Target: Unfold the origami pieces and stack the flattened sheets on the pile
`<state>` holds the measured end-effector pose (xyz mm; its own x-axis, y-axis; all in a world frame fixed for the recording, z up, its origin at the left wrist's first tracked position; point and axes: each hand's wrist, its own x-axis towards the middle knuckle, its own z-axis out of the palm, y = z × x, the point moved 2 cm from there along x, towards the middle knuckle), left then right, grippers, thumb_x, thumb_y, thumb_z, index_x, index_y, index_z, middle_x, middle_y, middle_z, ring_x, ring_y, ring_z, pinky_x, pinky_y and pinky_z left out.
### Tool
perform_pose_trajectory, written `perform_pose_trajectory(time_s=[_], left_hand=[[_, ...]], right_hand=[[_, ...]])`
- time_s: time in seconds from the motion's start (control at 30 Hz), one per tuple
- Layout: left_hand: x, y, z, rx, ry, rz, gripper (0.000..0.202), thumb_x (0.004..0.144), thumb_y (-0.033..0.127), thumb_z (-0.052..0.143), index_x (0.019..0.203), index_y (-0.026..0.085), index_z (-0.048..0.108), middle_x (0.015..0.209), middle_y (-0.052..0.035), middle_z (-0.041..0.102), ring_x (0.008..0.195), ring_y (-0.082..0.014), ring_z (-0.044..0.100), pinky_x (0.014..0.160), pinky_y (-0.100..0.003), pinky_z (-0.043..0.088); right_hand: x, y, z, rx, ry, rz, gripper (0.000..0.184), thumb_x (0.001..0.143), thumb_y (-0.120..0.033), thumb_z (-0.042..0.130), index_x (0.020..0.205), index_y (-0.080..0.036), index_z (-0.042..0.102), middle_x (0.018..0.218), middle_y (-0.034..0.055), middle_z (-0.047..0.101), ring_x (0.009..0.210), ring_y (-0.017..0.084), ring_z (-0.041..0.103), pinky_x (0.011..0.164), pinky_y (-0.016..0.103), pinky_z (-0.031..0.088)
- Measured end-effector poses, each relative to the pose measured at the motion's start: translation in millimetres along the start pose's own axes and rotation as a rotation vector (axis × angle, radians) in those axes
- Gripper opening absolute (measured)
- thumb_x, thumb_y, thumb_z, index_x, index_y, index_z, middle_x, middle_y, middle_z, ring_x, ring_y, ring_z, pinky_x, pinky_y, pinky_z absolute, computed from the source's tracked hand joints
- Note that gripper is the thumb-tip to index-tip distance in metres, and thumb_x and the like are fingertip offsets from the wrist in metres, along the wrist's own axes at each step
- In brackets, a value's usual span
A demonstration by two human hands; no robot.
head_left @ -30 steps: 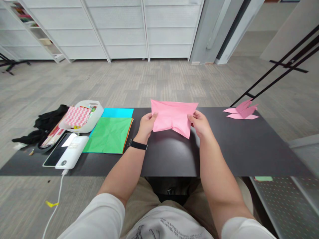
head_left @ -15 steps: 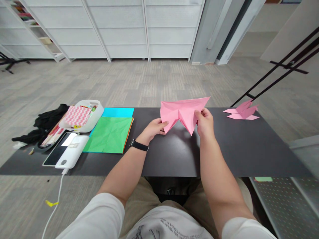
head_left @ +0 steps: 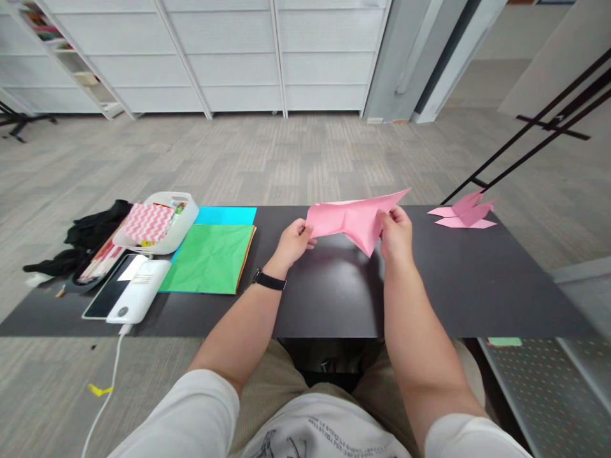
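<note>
A creased sheet of pink origami paper (head_left: pixel 341 217), partly folded, is held up over the dark table between both hands. My left hand (head_left: pixel 294 243), with a black band on its wrist, pinches the paper's left edge. My right hand (head_left: pixel 396 236) grips it on the right side, thumb on the near face. One pointed flap hangs down near the right thumb, and the upper right corner rises past the right fingers. Behind the paper, the far fingers of each hand are partly hidden.
Folded pink paper pieces (head_left: pixel 465 213) rest at the far right of the table (head_left: pixel 458 286). To the left lie stacked green paper (head_left: pixel 210 257), blue paper (head_left: pixel 229 215), a white basket (head_left: pixel 184 232), a white power bank (head_left: pixel 138 292) with cable, a phone (head_left: pixel 107 296) and black cloth (head_left: pixel 95 226).
My left hand has moved slightly up, and the paper's left flap no longer hangs to a point. The upper edge now tilts more, its right corner further right.
</note>
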<state>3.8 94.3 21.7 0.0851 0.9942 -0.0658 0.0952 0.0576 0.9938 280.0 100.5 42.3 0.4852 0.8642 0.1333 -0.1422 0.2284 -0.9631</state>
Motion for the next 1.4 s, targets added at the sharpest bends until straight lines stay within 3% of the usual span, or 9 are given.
perform_pose_trajectory(time_s=[0.2,0.47,0.63,0.83,0.97,1.07,1.2,1.3,1.4], left_hand=[[4,-3,-8.8,0.045,-0.018,0.029,0.020,0.096,0.035,0.072,0.089,0.019,0.062,0.083,0.0008,0.062,0.069,-0.0100,0.061,0.055,-0.018,0.060],[2,4,-13.4,0.031,-0.067,0.032,0.021,0.093,0.037,0.073,0.086,0.019,0.064,0.080,0.0012,0.062,0.070,-0.0115,0.058,0.060,-0.020,0.055],[7,3,-18.4,0.079,-0.049,0.124,0.007,0.085,0.019,0.072,0.086,0.019,0.065,0.082,0.0019,0.068,0.077,-0.0127,0.063,0.080,-0.025,0.052],[0,19,-28.2,0.395,0.144,0.331,0.012,0.085,0.013,0.067,0.092,0.022,0.072,0.095,-0.0016,0.073,0.093,-0.0190,0.067,0.095,-0.031,0.051],[-5,27,-36.5,0.498,0.302,0.473,0.017,0.085,0.010,0.066,0.090,0.021,0.077,0.111,-0.0072,0.074,0.112,-0.0251,0.068,0.108,-0.039,0.049],[0,22,-46.1,0.567,0.366,0.435,0.026,0.086,0.007,0.060,0.092,0.022,0.081,0.121,-0.0094,0.072,0.120,-0.0273,0.066,0.113,-0.044,0.049],[7,17,-56.1,0.556,0.410,0.398,0.048,0.083,-0.004,0.044,0.100,0.021,0.081,0.118,-0.0095,0.073,0.121,-0.0235,0.067,0.115,-0.040,0.050],[3,21,-49.0,0.505,0.394,0.423,0.041,0.090,0.003,0.046,0.110,0.020,0.079,0.119,-0.0092,0.075,0.120,-0.0226,0.068,0.113,-0.038,0.051],[-5,23,-25.5,0.545,0.173,0.425,0.033,0.099,0.021,0.056,0.126,0.021,0.075,0.131,-0.0104,0.073,0.125,-0.0244,0.067,0.115,-0.039,0.050]], right_hand=[[4,1,-3,-0.026,0.012,-0.044,0.025,0.070,-0.032,0.075,0.092,-0.022,0.067,0.078,-0.0055,0.063,0.069,0.013,0.055,0.071,0.027,0.045],[4,-2,-5,-0.041,-0.011,0.046,0.027,0.066,-0.032,0.076,0.091,-0.022,0.070,0.083,-0.0027,0.073,0.074,0.016,0.063,0.071,0.028,0.050],[1,-7,-6,-0.027,-0.057,0.046,0.023,0.071,-0.037,0.080,0.088,-0.023,0.072,0.082,-0.0032,0.073,0.072,0.015,0.062,0.066,0.026,0.049],[-7,-25,0,0.012,-0.203,-0.083,0.016,0.072,-0.035,0.083,0.084,-0.026,0.076,0.093,-0.0003,0.077,0.095,0.021,0.070,0.090,0.036,0.056],[-13,-42,-2,-0.074,-0.367,-0.132,0.016,0.072,-0.038,0.087,0.079,-0.026,0.080,0.124,0.0058,0.075,0.124,0.028,0.066,0.108,0.046,0.052],[-16,-45,-5,-0.188,-0.503,-0.052,0.021,0.068,-0.041,0.094,0.077,-0.027,0.082,0.139,0.0067,0.068,0.134,0.031,0.062,0.111,0.049,0.051],[-18,-37,-8,-0.368,-0.693,0.016,0.020,0.072,-0.045,0.091,0.079,-0.027,0.085,0.137,0.0094,0.068,0.132,0.030,0.063,0.110,0.048,0.054],[-18,-25,-10,-0.535,-0.823,0.006,0.009,0.077,-0.035,0.084,0.081,-0.028,0.086,0.132,0.0090,0.071,0.124,0.028,0.068,0.108,0.047,0.056],[-16,-16,-11,-0.692,-0.913,-0.037,0.017,0.077,-0.020,0.074,0.081,-0.030,0.087,0.123,0.0058,0.077,0.116,0.026,0.071,0.110,0.047,0.055]])
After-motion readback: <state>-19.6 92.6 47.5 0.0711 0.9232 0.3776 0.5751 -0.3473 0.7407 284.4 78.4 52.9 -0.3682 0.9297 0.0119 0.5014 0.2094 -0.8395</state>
